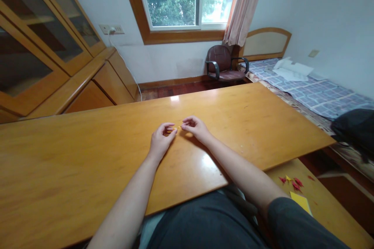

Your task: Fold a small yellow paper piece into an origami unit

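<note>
My left hand [160, 140] and my right hand [195, 126] meet over the middle of a long wooden table [87, 151]. Both pinch a tiny yellow paper piece [177, 128] between thumb and fingertips, just above the tabletop. The fingers of each hand are curled and closed on it. The piece is mostly hidden by the fingertips, so its shape is unclear.
A lower wooden surface at the right holds several small red folded paper pieces [295, 184] and a yellow paper sheet [300, 201]. A maroon armchair [223, 64] stands under the window, a bed [315, 93] runs along the right wall, and glass-door cabinets [43, 46] fill the left.
</note>
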Motion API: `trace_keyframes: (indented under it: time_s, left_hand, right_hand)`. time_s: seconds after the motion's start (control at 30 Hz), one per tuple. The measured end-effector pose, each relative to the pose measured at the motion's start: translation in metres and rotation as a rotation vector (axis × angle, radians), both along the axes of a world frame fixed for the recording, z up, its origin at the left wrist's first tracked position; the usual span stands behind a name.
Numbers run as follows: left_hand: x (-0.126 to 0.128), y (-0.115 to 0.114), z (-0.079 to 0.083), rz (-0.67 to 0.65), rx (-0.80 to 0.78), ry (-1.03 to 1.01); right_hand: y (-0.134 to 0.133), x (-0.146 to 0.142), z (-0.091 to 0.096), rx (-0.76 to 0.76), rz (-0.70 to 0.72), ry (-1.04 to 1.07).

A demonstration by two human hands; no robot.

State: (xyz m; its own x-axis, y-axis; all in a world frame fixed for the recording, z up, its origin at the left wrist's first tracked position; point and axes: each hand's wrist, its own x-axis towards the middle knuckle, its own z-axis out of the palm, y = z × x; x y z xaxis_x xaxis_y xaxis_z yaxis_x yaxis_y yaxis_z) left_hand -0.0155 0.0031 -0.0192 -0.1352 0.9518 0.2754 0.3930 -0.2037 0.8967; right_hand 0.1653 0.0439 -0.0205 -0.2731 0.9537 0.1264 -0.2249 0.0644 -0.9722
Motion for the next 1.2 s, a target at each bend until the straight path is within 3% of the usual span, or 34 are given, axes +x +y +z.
trace_keyframes:
  time_s: [0.2,0.77,1.2]
  left_hand:
    - [-0.0014,0.0014,-0.0009,0.017,0.024,-0.003]
    - [0.0002,0.0018,-0.0006,-0.048,0.026,0.044]
    - [-0.0003,0.0033,-0.0028,-0.031,0.004,0.011]
  right_hand:
    - [0.0040,0.0044,0.0014,-0.112,0.067,0.048]
    - [0.0038,0.0011,-0.0010,0.014,0.067,-0.085]
    - [0.0060,0.0008,-0.0043,-0.051,0.094,-0.042]
